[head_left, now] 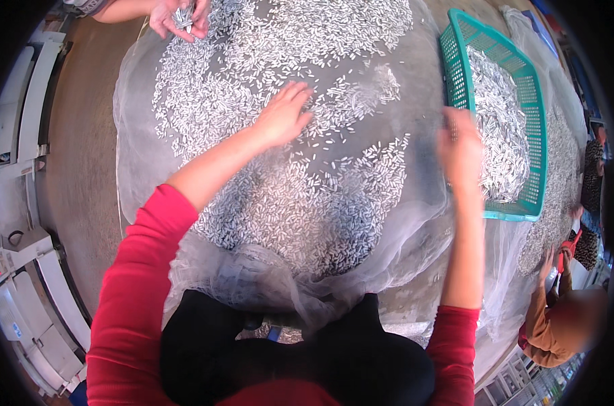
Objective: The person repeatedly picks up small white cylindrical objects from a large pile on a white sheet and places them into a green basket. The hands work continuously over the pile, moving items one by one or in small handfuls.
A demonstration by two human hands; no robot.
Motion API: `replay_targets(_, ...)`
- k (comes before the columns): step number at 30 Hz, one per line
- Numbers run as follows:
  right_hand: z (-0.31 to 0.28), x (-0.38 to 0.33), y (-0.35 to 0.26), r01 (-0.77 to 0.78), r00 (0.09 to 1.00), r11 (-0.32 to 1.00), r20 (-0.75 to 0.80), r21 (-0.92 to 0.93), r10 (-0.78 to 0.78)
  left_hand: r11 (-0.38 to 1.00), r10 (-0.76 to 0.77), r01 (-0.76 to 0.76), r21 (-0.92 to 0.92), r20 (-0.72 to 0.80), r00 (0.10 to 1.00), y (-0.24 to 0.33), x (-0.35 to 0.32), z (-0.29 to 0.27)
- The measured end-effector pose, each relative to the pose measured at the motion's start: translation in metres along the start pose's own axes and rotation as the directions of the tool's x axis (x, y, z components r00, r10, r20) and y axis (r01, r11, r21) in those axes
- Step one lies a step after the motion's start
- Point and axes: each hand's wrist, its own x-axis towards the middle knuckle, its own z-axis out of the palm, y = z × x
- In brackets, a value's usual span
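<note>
A great many small, silvery-white, rod-like pieces point(273, 216) lie spread in loose heaps over a sheer white net point(134, 128). My left hand point(284, 115) rests low over the middle of the spread, palm down, its fingers stretched out at the edge of a thinner patch. To the right stands a green plastic basket point(533, 169) with perforated walls, holding a pile of the same kind of pieces point(499, 128). My right hand point(461, 145) is at the basket's near-left rim, smeared by motion; whether its fingers hold anything is hidden.
At the far left, another person's hands point(178, 17) hold a small bunch of the pieces above the net. A person in a brown sleeve point(537, 318) works at the lower right, beside more spread pieces point(557, 203). White machine-like units point(26, 257) line the left side.
</note>
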Motion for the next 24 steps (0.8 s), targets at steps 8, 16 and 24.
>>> replay_targets(8, 0.101, -0.013, -0.101, 0.276, 0.813, 0.952, 0.497, 0.131, -0.304, 0.976, 0.082, -0.109, 0.187, 0.147, 0.986, 0.026, -0.028, 0.040)
replay_targets(16, 0.098, 0.006, -0.077, -0.075, 0.915, 0.836, 0.371, 0.544, -0.159, 0.999, 0.036, -0.027, -0.032, 0.347, 0.937, 0.043, -0.135, -0.039)
replay_targets(24, 0.157, 0.100, -0.083, 0.015, 0.836, 0.976, 0.533, 0.216, -0.131, 0.887, -0.447, 0.457, -0.061, 0.132, 0.885, 0.035, -0.257, -0.117)
